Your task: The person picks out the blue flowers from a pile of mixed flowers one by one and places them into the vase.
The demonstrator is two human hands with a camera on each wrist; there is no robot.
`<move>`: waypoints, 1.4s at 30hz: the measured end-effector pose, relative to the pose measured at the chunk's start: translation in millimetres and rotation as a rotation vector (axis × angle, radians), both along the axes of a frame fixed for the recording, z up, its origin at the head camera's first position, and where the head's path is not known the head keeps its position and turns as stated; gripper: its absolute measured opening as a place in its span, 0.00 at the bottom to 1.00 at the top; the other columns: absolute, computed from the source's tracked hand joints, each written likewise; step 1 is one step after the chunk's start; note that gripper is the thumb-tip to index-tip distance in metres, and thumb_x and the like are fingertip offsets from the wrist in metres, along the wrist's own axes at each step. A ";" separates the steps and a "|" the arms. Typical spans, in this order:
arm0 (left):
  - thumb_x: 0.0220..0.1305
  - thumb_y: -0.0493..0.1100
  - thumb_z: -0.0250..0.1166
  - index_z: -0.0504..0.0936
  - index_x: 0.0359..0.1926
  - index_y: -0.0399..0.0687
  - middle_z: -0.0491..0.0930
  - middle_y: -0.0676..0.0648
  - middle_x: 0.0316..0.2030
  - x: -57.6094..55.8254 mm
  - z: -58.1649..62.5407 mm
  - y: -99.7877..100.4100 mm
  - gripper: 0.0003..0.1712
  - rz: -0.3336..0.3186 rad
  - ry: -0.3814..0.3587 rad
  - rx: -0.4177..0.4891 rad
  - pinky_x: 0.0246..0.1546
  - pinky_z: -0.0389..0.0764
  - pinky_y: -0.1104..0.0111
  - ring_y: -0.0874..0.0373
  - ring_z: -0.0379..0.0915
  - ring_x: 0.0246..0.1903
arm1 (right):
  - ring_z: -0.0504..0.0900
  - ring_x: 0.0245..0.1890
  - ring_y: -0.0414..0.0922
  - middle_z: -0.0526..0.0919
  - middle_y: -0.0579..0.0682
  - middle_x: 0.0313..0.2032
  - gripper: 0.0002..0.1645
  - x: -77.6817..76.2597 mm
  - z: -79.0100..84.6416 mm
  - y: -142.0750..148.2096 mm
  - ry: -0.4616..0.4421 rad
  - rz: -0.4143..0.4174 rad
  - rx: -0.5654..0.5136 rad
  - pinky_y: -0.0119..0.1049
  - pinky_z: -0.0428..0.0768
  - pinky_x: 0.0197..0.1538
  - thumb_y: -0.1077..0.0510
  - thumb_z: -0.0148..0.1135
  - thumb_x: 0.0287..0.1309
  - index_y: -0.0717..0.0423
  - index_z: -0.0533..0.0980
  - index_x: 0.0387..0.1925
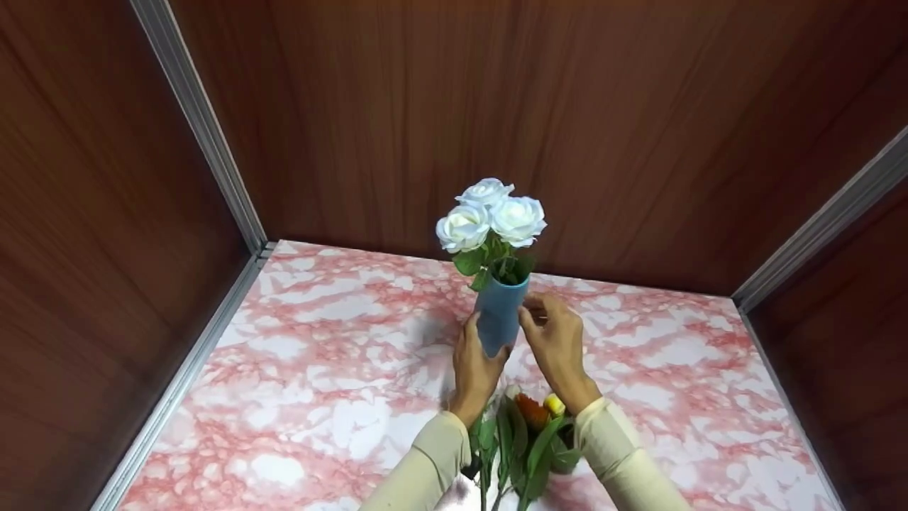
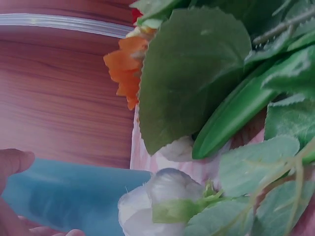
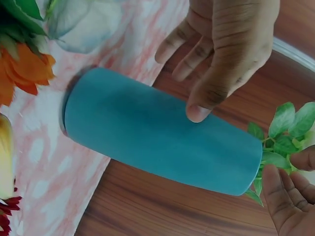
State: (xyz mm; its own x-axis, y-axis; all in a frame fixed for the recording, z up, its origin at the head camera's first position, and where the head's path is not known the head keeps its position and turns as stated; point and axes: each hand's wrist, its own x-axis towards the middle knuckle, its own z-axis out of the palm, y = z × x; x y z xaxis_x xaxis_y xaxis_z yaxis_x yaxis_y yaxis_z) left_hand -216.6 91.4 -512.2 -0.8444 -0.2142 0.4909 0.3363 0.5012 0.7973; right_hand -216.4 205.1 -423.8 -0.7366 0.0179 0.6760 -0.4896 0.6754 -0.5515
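Blue vase (image 1: 499,312) in hand: I see it near the centre of the table, over the red-and-white marbled tabletop (image 1: 340,411), its rim toward one o'clock from its foot, with twelve at the back wall. Three white roses (image 1: 489,211) stand in its mouth, heads clustered toward twelve, and green leaves (image 1: 468,262) spill past the rim toward ten. The person's left hand (image 1: 477,372) comes up from seven o'clock and grips the vase low down, thumb along its left side and fingertips round toward five; the grip is opened only as wide as the vase body. Their right hand (image 1: 558,337) reaches in from five to the vase's three o'clock side, a little under the rim, fingers bent and a small gap between thumb and fingers. Its thumb tip looks to be against the wall of the vase, but I cannot tell whether it has hold of anything. Whether the foot touches the table, I cannot tell either. Toward six o'clock, between two pale yellow sleeves (image 1: 433,461), more flowers lie on the table, leafy stems pointing to six: an orange flower (image 1: 531,411), a yellow one (image 1: 555,405) just beside it at two, and, seen from the right wrist, dark red petals (image 3: 9,211) nearby. Beyond at twelve rises a dark wood-grain panel (image 1: 397,121), with a metal strip (image 1: 209,135) running up at ten.
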 end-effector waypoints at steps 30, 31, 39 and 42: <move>0.45 0.42 0.70 0.68 0.57 0.44 0.74 0.41 0.48 48.4 -4.2 -13.8 0.36 -0.017 -0.087 0.003 0.47 0.69 0.59 0.50 0.70 0.48 | 0.81 0.27 0.37 0.83 0.44 0.28 0.08 61.7 -45.9 -0.7 -0.142 0.003 -0.111 0.30 0.78 0.31 0.63 0.64 0.48 0.56 0.79 0.34; 0.45 0.42 0.70 0.68 0.57 0.44 0.74 0.41 0.48 49.8 -4.7 -14.3 0.35 -0.021 -0.087 0.006 0.47 0.70 0.59 0.50 0.70 0.48 | 0.81 0.27 0.37 0.83 0.44 0.28 0.08 63.4 -47.9 -1.2 -0.150 -0.003 -0.106 0.30 0.78 0.31 0.63 0.64 0.47 0.56 0.79 0.34; 0.45 0.39 0.69 0.68 0.56 0.44 0.74 0.44 0.49 60.2 -6.4 -19.2 0.34 -0.028 -0.096 0.029 0.48 0.69 0.60 0.51 0.70 0.49 | 0.80 0.25 0.37 0.83 0.44 0.27 0.10 80.5 -69.4 -8.4 -0.205 -0.011 -0.091 0.29 0.77 0.30 0.65 0.66 0.44 0.56 0.80 0.33; 0.45 0.39 0.68 0.69 0.55 0.43 0.75 0.44 0.48 65.2 -7.6 -21.3 0.33 -0.034 -0.102 0.037 0.48 0.69 0.60 0.51 0.70 0.49 | 0.79 0.25 0.37 0.83 0.44 0.27 0.11 88.6 -80.1 -11.8 -0.213 -0.013 -0.071 0.30 0.77 0.30 0.65 0.66 0.42 0.56 0.80 0.33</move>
